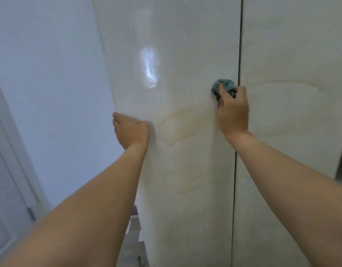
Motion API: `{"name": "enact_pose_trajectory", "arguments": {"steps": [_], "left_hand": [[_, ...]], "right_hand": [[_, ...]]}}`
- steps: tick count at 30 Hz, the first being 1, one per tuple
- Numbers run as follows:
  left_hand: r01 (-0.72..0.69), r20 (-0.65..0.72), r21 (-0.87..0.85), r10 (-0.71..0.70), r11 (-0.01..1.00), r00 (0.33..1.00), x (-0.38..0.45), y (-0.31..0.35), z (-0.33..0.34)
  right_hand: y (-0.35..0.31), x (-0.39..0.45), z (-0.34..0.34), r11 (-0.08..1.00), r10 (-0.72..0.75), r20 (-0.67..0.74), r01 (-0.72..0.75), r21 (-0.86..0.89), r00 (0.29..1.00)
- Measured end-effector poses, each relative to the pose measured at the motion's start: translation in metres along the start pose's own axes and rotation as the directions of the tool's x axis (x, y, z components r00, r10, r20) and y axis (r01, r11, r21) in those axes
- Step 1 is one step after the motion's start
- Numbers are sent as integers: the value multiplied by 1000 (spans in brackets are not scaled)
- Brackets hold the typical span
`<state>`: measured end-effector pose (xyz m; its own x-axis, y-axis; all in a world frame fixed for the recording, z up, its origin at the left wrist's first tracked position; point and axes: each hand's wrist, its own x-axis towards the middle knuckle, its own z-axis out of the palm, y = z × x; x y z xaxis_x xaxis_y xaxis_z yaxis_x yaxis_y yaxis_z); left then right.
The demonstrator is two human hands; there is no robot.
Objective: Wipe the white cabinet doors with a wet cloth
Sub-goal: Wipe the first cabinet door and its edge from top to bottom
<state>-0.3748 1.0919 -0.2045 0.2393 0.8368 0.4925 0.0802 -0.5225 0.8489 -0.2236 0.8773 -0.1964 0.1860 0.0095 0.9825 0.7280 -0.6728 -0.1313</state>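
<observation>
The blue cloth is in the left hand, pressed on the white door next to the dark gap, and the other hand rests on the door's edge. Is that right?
Not quite. The head view shows the blue cloth bunched in the right hand, pressed on the white door next to the dark gap. The left hand is the one resting at the door's edge.

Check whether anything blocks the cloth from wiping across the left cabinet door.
Nothing visible does. The right hand presses the cloth on the left door beside the seam. Only the left hand rests there, at the far edge.
</observation>
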Motion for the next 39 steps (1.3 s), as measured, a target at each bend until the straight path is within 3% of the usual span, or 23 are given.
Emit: {"name": "enact_pose_trajectory", "arguments": {"steps": [3, 5, 7, 8, 11, 13, 15, 19, 23, 24, 26, 29, 30, 33, 35, 36, 39], "left_hand": [[-10, 2, 0, 10, 1000, 1000, -2, 1, -1], [-11, 7, -3, 11, 1000, 1000, -2, 0, -3], [-42, 8, 2, 42, 999, 999, -1, -5, -5], [-66, 15, 2, 66, 998, 998, -1, -8, -8], [-146, 73, -5, 146, 989, 987, 3, -22, -21], [-202, 151, 32, 195, 979, 969, 8, -36, -31], [-254, 223, 47, 237, 966, 946, 9, -44, -37], [-402, 295, 57, 369, 914, 882, 7, -60, -48], [-571, 313, 103, 518, 815, 796, 10, -84, -47], [-566, 296, 89, 521, 820, 801, 10, -87, -45], [-544, 226, 57, 520, 837, 824, 8, -87, -39], [-510, 192, 97, 486, 855, 852, -3, -83, -28], [-493, 195, 103, 469, 864, 861, -7, -81, -27], [-431, 176, 58, 415, 901, 892, -17, -73, -21], [-392, 160, 53, 380, 918, 911, -22, -67, -13], [-372, 142, 63, 361, 926, 922, -25, -62, -8], [-280, 67, 97, 275, 955, 959, -34, -48, 11]], "right_hand": [[4, -9, -9, 918, 396, -56, -397, -1, 916], [-29, -24, -4, 895, 440, -7, -438, 86, 898], [-68, -41, 13, 969, 173, 68, -182, 169, 983], [-82, -46, 20, 978, 21, 147, -50, 202, 989], [-106, -38, 26, 924, -326, 264, 248, 290, 908], [-104, -30, 34, 935, -328, 241, 276, 224, 913], [-108, -31, 42, 961, -243, 172, 212, 178, 955], [-180, -19, 52, 900, -409, 242, 346, 265, 880], [-232, 5, 59, 935, -260, 255, 176, 307, 932], [-233, -3, 61, 933, -248, 268, 155, 326, 931], [-223, -33, 63, 888, -366, 330, 221, 402, 870], [-187, -56, 59, 824, -555, 246, 484, 296, 794], [-175, -51, 55, 836, -540, 235, 482, 263, 808], [-131, -32, 52, 970, -195, 71, 181, 163, 978], [-121, -34, 51, 992, -78, -8, 78, 98, 997], [-124, -40, 50, 991, -107, 15, 106, 87, 994], [-102, -54, 37, 918, -394, 123, 385, 93, 911]]}}
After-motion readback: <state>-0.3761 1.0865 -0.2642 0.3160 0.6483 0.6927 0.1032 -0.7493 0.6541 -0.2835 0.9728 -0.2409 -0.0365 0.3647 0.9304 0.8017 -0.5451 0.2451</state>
